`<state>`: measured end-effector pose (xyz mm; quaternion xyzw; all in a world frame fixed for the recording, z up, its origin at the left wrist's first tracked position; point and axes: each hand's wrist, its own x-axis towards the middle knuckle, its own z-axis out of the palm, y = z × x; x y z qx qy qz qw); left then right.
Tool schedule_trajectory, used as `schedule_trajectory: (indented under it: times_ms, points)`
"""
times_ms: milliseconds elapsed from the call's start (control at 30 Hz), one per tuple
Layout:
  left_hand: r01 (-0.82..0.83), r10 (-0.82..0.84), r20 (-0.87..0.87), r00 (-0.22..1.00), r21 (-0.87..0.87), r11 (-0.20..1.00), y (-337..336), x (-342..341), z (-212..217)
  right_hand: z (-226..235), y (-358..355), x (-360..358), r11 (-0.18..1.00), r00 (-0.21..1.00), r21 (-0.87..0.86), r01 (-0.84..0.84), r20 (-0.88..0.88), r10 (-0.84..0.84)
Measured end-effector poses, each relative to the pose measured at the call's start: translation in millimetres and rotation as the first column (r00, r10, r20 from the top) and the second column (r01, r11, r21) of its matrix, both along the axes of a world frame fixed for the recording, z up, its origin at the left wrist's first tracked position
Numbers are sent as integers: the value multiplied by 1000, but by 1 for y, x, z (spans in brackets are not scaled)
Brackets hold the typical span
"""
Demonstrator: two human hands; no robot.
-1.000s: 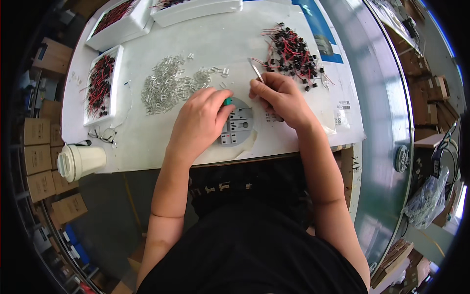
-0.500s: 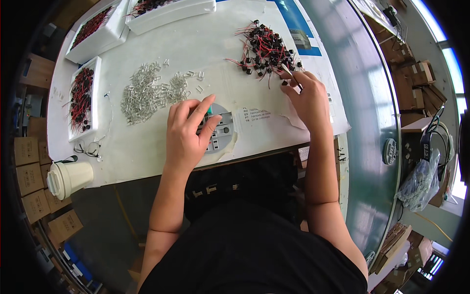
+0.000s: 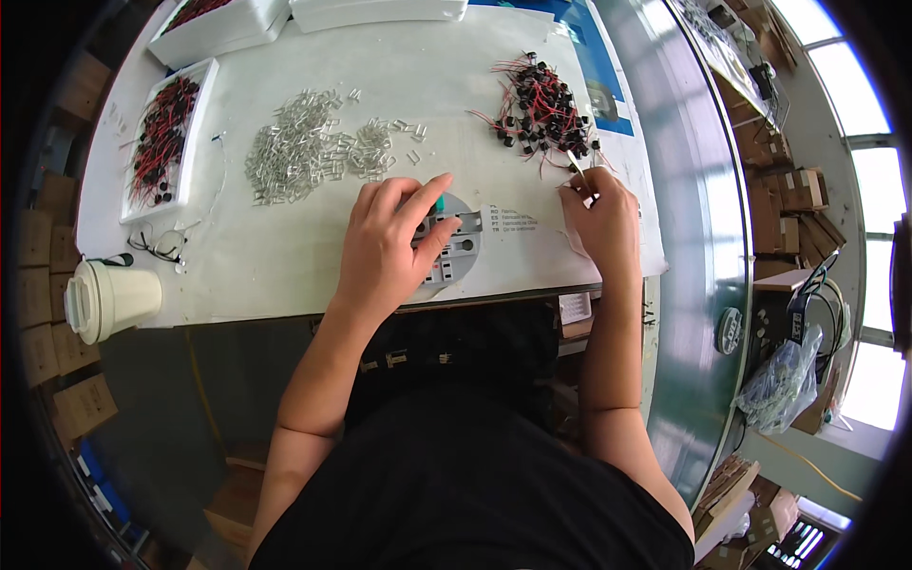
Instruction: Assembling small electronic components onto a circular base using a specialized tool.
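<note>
My left hand (image 3: pixel 385 237) lies over the left side of a round grey fixture (image 3: pixel 466 249) with small slots and raised blocks, near the table's front edge. Its thumb and index finger are stretched apart across the fixture. Beside the index finger a small green piece (image 3: pixel 439 203) shows; my fingers hide part of the fixture. My right hand (image 3: pixel 608 220) is closed on slim tweezers (image 3: pixel 574 161). The pale tip is at the near edge of a pile of small black parts with red wires (image 3: pixel 546 109). Whether the tip grips a part is too small to tell.
A heap of clear U-shaped pieces (image 3: pixel 296 147) spreads left of centre. White foam trays (image 3: pixel 203 90) of wired parts stand left and at the back. Eyeglasses (image 3: pixel 163 249) and a cream lidded container (image 3: pixel 123 300) are at the left corner. A glossy greenish surface (image 3: pixel 698 237) runs along the right.
The whole view has shifted and turned. My right hand with the tweezers has come slightly towards me, still at the pile's near edge. My left hand keeps its place on the fixture.
</note>
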<state>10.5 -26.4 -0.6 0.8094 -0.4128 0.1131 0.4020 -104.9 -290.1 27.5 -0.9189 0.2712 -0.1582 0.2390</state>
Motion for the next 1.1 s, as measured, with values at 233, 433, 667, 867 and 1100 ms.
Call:
schedule_trajectory:
  times_ms: [233, 433, 667, 867, 1100]
  points:
    - [26, -32, -40, 999, -144, 989, 6, 12, 11, 11, -2, -7, 997, 974, 72, 24, 223, -39]
    - [98, -116, -112, 987, -160, 982, 25, 17, 54, 45, 61, -1, 862, 922, 381, -335, 319, 218]
    - [268, -289, -269, 919, -111, 957, 24, 10, 62, 45, 88, 10, 773, 775, 222, -594, 416, 476]
    - [245, -316, -386, 867, -222, 944, 22, 2, 58, 30, 91, 10, 739, 695, 145, -658, 495, 522]
    - [196, -382, -627, 678, -347, 917, 22, 2, 49, 22, 96, 11, 675, 719, 333, -658, 545, 432]
